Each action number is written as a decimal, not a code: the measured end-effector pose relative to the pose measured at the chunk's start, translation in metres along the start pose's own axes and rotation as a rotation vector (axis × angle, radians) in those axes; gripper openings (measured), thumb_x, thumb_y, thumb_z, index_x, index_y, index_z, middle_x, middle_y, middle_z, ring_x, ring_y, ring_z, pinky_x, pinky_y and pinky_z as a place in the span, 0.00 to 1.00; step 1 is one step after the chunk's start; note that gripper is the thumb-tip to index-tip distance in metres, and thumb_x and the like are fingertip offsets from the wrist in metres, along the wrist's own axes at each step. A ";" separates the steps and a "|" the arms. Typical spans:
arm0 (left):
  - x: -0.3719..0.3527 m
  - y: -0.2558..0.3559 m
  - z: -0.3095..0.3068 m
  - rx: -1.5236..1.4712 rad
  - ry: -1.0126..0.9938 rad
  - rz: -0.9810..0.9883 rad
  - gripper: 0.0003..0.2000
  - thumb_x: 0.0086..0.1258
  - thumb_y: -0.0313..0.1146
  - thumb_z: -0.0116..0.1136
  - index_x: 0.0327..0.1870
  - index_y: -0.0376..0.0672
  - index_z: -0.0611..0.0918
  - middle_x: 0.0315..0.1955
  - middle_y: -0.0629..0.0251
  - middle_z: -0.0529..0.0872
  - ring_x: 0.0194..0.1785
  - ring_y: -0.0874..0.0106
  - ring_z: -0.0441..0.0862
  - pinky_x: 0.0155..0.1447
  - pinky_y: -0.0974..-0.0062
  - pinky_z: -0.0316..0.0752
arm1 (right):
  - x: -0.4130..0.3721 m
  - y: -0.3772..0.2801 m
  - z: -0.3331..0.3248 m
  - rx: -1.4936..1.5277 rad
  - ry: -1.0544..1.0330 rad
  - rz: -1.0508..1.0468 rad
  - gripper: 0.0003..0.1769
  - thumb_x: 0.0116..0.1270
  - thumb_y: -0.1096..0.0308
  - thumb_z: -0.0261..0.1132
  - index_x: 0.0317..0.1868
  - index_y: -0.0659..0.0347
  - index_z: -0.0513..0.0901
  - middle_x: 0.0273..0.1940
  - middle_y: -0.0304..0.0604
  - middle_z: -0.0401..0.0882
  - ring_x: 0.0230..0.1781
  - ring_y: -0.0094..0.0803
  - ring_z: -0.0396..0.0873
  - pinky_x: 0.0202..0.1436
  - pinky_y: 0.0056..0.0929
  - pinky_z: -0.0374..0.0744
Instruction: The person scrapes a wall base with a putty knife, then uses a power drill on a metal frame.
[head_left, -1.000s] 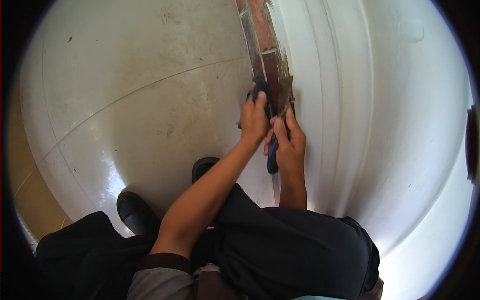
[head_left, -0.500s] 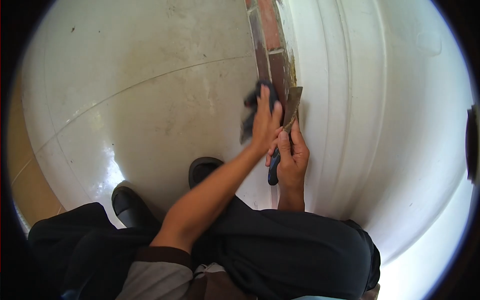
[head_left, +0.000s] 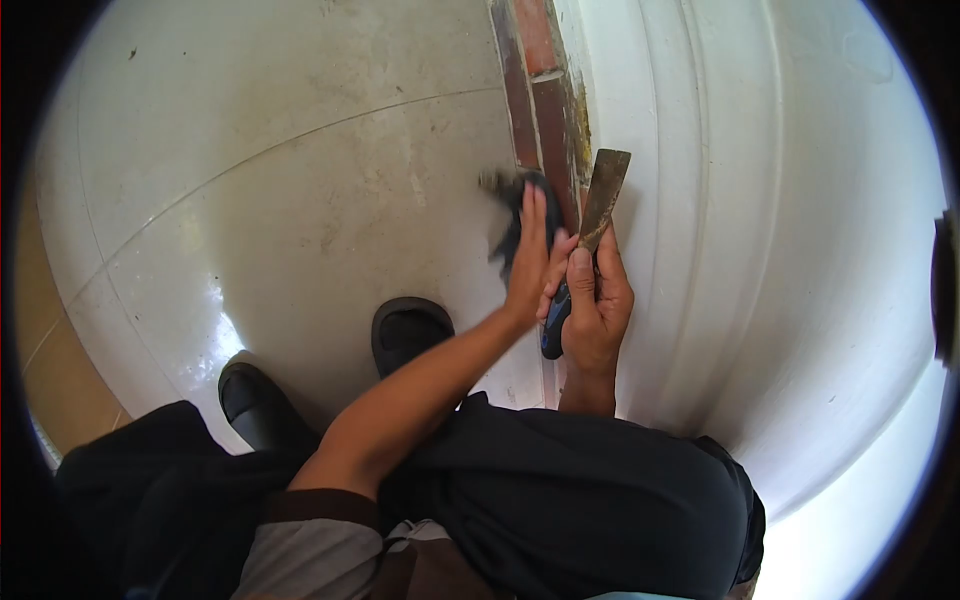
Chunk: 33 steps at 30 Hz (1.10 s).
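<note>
My left hand lies with its fingers stretched over a bunched black rag, pressing it against the brown tile strip beside the white wall. The rag's left end is blurred. My right hand is closed around the dark blue and black handle of a putty knife, with the thumb in front. The knife's worn, stained blade points up, just off the wall. My two hands are close together, and fingertips overlap near the handle.
The white wall curves up at right. Pale, smudged floor tiles spread out at left. Yellowish residue marks the joint between strip and wall. Two black shoes and my dark trousered knees occupy the lower area.
The putty knife has shifted slightly up and right with my right hand, its blade turned more face-on. The rag under my left hand has changed shape, its loose end swinging up and left.
</note>
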<state>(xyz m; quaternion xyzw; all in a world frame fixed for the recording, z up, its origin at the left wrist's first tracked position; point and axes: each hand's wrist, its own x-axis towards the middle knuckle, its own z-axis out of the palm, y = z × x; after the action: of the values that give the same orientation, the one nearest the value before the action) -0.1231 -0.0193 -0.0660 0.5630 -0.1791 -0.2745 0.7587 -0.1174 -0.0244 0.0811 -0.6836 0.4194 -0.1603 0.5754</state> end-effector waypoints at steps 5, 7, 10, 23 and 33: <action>0.010 -0.013 -0.001 0.025 -0.041 0.009 0.33 0.84 0.47 0.39 0.81 0.38 0.49 0.82 0.46 0.41 0.84 0.49 0.40 0.83 0.58 0.39 | 0.004 -0.010 0.009 0.003 -0.037 -0.055 0.27 0.81 0.72 0.51 0.77 0.67 0.61 0.48 0.40 0.72 0.28 0.18 0.73 0.27 0.20 0.78; 0.067 -0.010 -0.003 0.060 0.060 0.013 0.33 0.83 0.47 0.39 0.81 0.36 0.49 0.81 0.45 0.43 0.83 0.46 0.38 0.83 0.56 0.38 | -0.002 -0.010 0.008 -0.015 -0.002 -0.044 0.27 0.81 0.72 0.50 0.76 0.68 0.62 0.48 0.40 0.72 0.28 0.18 0.73 0.27 0.20 0.77; 0.130 0.014 -0.019 -0.006 0.131 -0.070 0.31 0.84 0.45 0.38 0.80 0.35 0.53 0.81 0.46 0.45 0.83 0.45 0.40 0.84 0.56 0.36 | -0.007 -0.007 0.001 -0.071 0.032 -0.056 0.26 0.81 0.72 0.50 0.75 0.69 0.63 0.47 0.40 0.72 0.28 0.18 0.73 0.27 0.20 0.77; 0.106 0.037 -0.007 0.189 0.049 0.353 0.33 0.79 0.36 0.47 0.80 0.34 0.51 0.80 0.43 0.49 0.79 0.40 0.52 0.81 0.51 0.46 | -0.007 -0.015 -0.003 -0.107 0.003 -0.081 0.24 0.80 0.72 0.50 0.73 0.71 0.65 0.47 0.40 0.71 0.28 0.18 0.72 0.28 0.20 0.77; 0.050 0.019 -0.010 0.175 -0.090 0.346 0.33 0.78 0.32 0.49 0.80 0.36 0.53 0.80 0.44 0.49 0.81 0.43 0.49 0.82 0.55 0.47 | -0.007 -0.005 -0.002 -0.080 -0.065 -0.074 0.24 0.79 0.73 0.51 0.72 0.70 0.67 0.44 0.40 0.72 0.26 0.19 0.72 0.27 0.20 0.76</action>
<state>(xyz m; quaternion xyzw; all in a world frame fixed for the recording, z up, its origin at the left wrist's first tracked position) -0.0740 -0.0384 -0.0526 0.5749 -0.3300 -0.1482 0.7339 -0.1209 -0.0200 0.0886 -0.7260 0.3811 -0.1421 0.5545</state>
